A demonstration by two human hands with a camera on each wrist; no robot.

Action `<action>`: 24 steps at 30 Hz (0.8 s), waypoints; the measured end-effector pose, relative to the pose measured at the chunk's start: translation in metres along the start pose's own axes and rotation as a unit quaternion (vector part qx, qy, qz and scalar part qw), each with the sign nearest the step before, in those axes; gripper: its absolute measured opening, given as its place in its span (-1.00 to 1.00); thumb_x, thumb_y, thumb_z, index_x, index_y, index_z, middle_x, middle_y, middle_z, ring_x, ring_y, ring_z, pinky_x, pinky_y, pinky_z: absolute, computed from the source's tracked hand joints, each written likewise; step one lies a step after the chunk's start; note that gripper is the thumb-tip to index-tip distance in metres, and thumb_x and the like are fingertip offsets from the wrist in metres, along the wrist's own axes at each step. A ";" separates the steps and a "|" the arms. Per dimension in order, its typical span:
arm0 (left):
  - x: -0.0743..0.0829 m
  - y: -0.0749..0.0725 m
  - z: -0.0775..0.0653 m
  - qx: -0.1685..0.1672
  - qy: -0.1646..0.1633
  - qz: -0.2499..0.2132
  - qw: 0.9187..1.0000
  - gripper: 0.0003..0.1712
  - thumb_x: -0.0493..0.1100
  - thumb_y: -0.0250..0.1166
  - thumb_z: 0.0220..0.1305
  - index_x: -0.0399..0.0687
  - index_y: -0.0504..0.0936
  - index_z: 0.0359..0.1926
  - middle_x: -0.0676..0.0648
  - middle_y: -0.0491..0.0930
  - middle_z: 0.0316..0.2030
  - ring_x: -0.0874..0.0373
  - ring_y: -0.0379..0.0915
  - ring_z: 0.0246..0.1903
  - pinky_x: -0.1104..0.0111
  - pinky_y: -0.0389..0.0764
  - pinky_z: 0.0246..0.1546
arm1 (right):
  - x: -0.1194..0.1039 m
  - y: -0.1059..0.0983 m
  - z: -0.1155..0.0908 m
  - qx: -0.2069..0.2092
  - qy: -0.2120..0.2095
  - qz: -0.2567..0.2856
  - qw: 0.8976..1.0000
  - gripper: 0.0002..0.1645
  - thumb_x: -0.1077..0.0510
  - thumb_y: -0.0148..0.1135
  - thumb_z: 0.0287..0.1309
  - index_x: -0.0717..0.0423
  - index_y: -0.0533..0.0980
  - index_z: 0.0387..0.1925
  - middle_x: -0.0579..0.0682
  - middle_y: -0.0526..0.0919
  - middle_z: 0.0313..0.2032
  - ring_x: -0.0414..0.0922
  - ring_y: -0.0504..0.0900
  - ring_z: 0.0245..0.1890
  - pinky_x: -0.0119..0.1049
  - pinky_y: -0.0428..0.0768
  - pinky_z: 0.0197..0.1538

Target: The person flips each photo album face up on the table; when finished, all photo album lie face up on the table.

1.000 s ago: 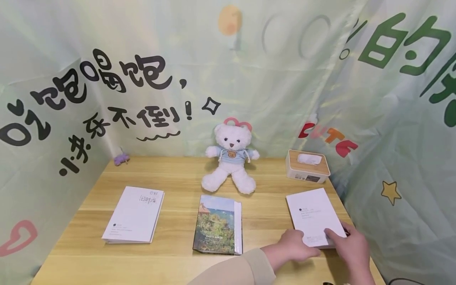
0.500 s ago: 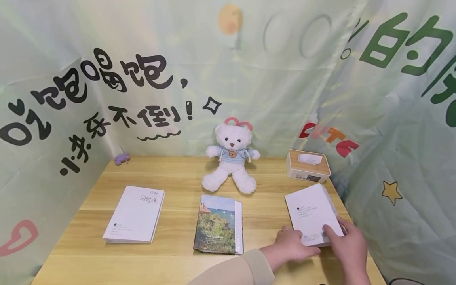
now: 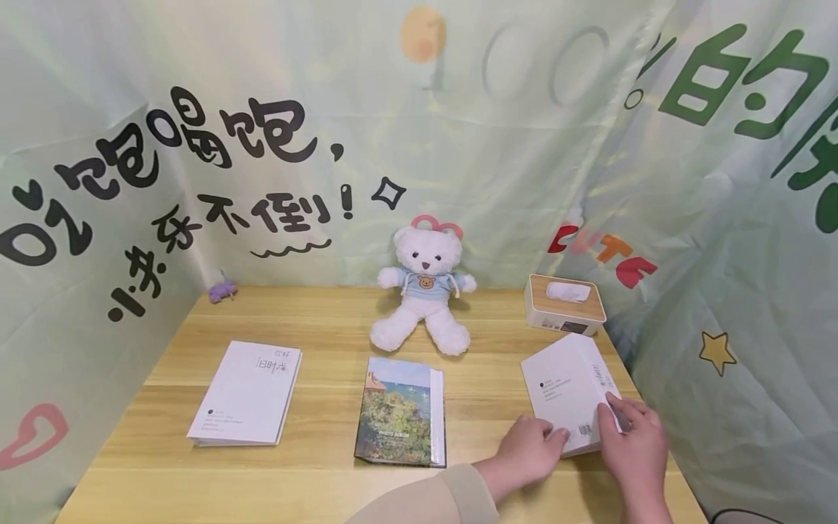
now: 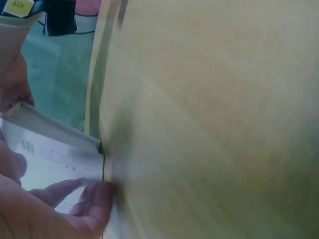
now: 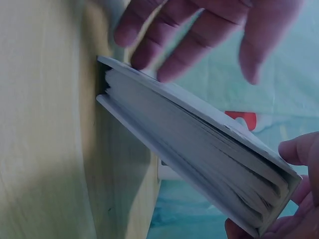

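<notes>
A white album (image 3: 566,400) with a barcode on its cover stands tilted at the right of the table, spine side raised and the opposite edge down by the wood. My right hand (image 3: 635,451) grips it at the spine, thumb on the cover and fingers behind. The right wrist view shows the album's page edges (image 5: 194,144) between two stiff covers. Beside the album's lower left corner is my left hand (image 3: 529,451), its fingers (image 5: 182,42) straight and spread by the cover in the right wrist view. In the left wrist view, this hand (image 4: 65,209) overlaps the cover.
A photo album (image 3: 396,415) with a painted cover lies mid-table, and another white album (image 3: 245,393) lies left. Behind are a white teddy bear (image 3: 428,291), a tissue box (image 3: 566,302) and a small purple thing (image 3: 222,291). Printed cloth (image 3: 366,131) surrounds the table.
The white album at the right has gone from lying nearly flat to tilted, its spine now raised and showing. My right hand has shifted slightly left with it; my left thumb has moved off its lower edge.
</notes>
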State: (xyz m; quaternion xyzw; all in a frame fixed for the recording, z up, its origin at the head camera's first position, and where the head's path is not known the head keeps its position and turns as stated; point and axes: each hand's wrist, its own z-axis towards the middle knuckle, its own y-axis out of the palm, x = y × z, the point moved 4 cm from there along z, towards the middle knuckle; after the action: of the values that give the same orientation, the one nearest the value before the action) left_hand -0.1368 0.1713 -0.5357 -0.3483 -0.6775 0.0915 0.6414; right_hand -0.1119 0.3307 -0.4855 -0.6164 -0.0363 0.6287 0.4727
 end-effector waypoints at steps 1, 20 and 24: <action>0.001 0.001 -0.001 0.005 0.005 -0.013 1.000 -0.51 0.19 0.27 0.48 -0.12 0.80 0.00 -0.05 0.65 -0.08 0.19 0.56 -0.11 0.29 0.62 0.00 | 0.000 -0.001 0.000 0.002 0.002 0.007 1.000 -0.59 0.20 0.22 0.45 0.46 0.63 0.13 0.44 0.49 0.15 0.41 0.45 0.21 -0.18 0.48 0.15; 0.028 -0.019 0.006 0.091 0.036 -0.079 0.992 -0.33 0.30 0.52 0.20 -0.02 0.72 0.15 0.08 0.67 -0.05 0.28 0.56 -0.05 0.40 0.62 0.00 | -0.001 -0.007 0.006 0.001 0.117 0.130 0.985 -0.61 0.25 0.06 0.50 0.34 0.61 0.20 -0.68 0.48 -0.40 -0.43 0.48 -0.24 -0.65 0.44 -0.26; 0.033 -0.021 0.007 0.086 0.002 -0.085 0.993 -0.24 0.35 0.62 0.02 0.01 0.68 0.10 0.10 0.62 -0.09 0.27 0.54 -0.08 0.38 0.63 -0.04 | -0.001 -0.006 0.006 0.004 0.120 0.152 0.981 -0.63 0.28 0.08 0.50 0.37 0.59 0.19 -0.63 0.53 -0.41 -0.45 0.51 -0.26 -0.67 0.47 -0.27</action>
State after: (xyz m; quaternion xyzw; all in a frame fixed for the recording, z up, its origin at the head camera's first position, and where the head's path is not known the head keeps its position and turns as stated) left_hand -0.1484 0.1774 -0.4986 -0.2330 -0.6930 0.0935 0.6758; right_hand -0.1137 0.3369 -0.4799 -0.6840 0.1173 0.6146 0.3751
